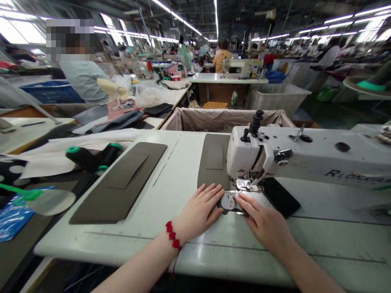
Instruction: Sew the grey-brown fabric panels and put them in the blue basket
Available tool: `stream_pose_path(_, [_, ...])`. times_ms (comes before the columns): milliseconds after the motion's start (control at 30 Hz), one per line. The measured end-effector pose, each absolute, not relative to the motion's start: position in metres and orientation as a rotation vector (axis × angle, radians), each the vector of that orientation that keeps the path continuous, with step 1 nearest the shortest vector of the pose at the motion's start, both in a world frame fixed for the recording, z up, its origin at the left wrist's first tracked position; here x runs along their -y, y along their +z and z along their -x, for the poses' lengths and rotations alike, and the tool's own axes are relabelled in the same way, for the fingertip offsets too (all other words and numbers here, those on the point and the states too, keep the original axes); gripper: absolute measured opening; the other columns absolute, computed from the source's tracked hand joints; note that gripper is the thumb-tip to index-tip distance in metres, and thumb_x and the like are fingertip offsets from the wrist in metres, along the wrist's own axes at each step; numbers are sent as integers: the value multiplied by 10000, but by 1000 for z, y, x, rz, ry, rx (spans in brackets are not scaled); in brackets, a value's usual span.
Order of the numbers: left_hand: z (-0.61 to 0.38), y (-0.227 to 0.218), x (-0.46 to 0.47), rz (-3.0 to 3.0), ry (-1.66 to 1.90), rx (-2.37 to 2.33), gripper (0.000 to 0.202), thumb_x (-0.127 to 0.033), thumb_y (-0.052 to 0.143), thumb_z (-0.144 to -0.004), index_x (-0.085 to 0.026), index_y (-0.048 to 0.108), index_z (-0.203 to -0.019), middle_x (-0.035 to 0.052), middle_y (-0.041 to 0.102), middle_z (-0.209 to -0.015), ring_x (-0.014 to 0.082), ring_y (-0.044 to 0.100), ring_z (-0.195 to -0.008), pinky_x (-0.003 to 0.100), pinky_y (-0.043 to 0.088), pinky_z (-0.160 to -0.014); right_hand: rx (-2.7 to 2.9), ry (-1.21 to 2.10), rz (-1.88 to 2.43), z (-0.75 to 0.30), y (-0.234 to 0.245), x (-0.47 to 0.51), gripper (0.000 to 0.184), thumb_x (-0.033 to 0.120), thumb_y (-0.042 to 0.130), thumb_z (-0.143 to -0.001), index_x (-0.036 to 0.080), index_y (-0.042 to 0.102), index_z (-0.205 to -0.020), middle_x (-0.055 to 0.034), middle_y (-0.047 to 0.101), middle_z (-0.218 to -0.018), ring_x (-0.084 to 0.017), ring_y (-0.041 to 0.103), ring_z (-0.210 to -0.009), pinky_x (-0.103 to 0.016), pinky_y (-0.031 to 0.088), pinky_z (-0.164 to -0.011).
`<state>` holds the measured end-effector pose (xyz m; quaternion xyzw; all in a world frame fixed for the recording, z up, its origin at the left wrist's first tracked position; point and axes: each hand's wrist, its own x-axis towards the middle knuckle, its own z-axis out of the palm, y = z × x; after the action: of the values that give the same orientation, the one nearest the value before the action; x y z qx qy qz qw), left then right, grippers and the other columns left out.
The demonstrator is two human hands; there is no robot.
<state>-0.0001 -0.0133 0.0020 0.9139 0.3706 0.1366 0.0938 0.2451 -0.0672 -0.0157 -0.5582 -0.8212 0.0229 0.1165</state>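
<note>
My left hand (203, 207), a red bracelet at its wrist, lies with fingers stretched out. Its fingertips touch the near edge of a grey-brown fabric panel (210, 175) and the left side of a metal plate (229, 199) in the sewing machine's bed. From the other side, my right hand (269, 226) rests its outstretched fingertips on the plate's small metal parts; its thumb is partly hidden below. Just behind the fingers are the presser foot and needle area (248, 185) of the white sewing machine (293, 156). The panel carries a smaller rectangular patch (214, 156).
Left on the table (171, 195) lies another grey-brown panel (122, 183). Black thread cones (82, 158) stand beyond it. A dark phone-like slab (281, 197) lies beside the machine. Behind the table is a cloth-lined bin (195, 118). A co-worker (81, 77) sits at back left.
</note>
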Motion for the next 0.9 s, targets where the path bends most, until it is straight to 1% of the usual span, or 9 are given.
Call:
stream_pose_path(100, [0, 1, 12, -2713, 371, -1123, 555, -449, 405, -987, -272, 260, -1493, 27, 305, -1544, 218, 255, -1435, 465, 224, -1189, 2403, 69, 1633, -245, -17, 67, 593, 149, 485, -864, 305, 428, -1434, -21, 433, -1481, -194, 677, -899, -334, 569, -753])
stream_pose_path(200, [-1, 0, 11, -2717, 354, -1135, 577, -468, 396, -985, -270, 232, -1502, 26, 264, -1559, 215, 225, -1445, 459, 200, -1196, 2408, 64, 1644, -245, -18, 67, 587, 156, 485, -869, 308, 426, -1434, -17, 423, -1487, -193, 679, -884, -327, 569, -723])
stream_pose_path(400, [0, -1, 11, -2722, 369, -1140, 606, -470, 406, -981, -259, 200, -1510, 36, 245, -1566, 216, 209, -1450, 455, 201, -1195, 2419, 76, 1663, -246, -19, 67, 569, 169, 480, -887, 309, 419, -1434, 2, 397, -1503, -196, 680, -876, -343, 571, -711])
stream_pose_path(667, [0, 0, 11, -2718, 384, -1132, 616, -471, 413, -977, -263, 190, -1513, 42, 254, -1562, 225, 212, -1448, 464, 215, -1191, 2405, 74, 1653, -245, -18, 68, 568, 156, 479, -881, 304, 430, -1427, 0, 412, -1493, -200, 680, -892, -348, 575, -729])
stream_pose_path(900, [1, -2, 11, -2708, 441, -1150, 668, -461, 462, -959, -262, 159, -1520, 54, 225, -1570, 253, 167, -1458, 488, 212, -1188, 2403, 87, 1648, -245, -18, 67, 586, 153, 489, -873, 300, 419, -1435, -6, 411, -1495, -196, 678, -901, -345, 572, -744])
